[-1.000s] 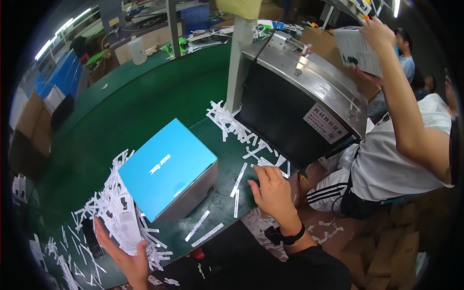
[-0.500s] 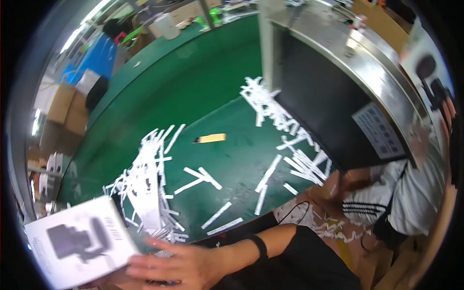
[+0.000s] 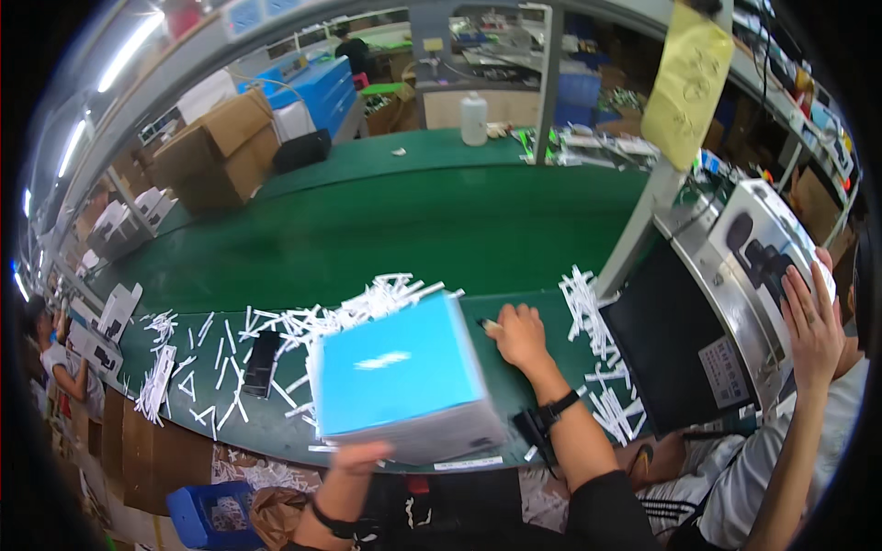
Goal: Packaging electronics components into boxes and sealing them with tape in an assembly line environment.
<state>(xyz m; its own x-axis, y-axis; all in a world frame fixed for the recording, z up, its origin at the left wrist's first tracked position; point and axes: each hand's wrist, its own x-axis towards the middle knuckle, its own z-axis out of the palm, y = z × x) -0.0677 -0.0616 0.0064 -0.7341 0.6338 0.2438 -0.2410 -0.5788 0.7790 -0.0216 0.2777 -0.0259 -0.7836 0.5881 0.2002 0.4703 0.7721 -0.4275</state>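
A carton (image 3: 400, 376) with a blue face and white sides is tilted above the near edge of the green table. My left hand (image 3: 360, 456) is at its lower left edge, closed on the carton, with some fingers hidden and blurred. Beyond the carton's right side, my right hand (image 3: 521, 336) is low over the table. Its fingers are closed round a small yellowish strip with a dark tip (image 3: 488, 325), most of it hidden. Loose white paper strips (image 3: 377, 301) lie behind and left of the carton. A black oblong item (image 3: 262, 365) rests among them.
A metal-framed machine with a black panel (image 3: 675, 335) stands at the right. Over it a co-worker's hand (image 3: 811, 321) holds a printed white carton (image 3: 767, 248). A grey post (image 3: 638, 225) rises beside the machine. A blue bin (image 3: 213, 516) sits below the table.
The view has lifted. The carton has come from the lower left over the table edge and turned its blue face up. My right hand has left it and taken the yellowish strip off the table.
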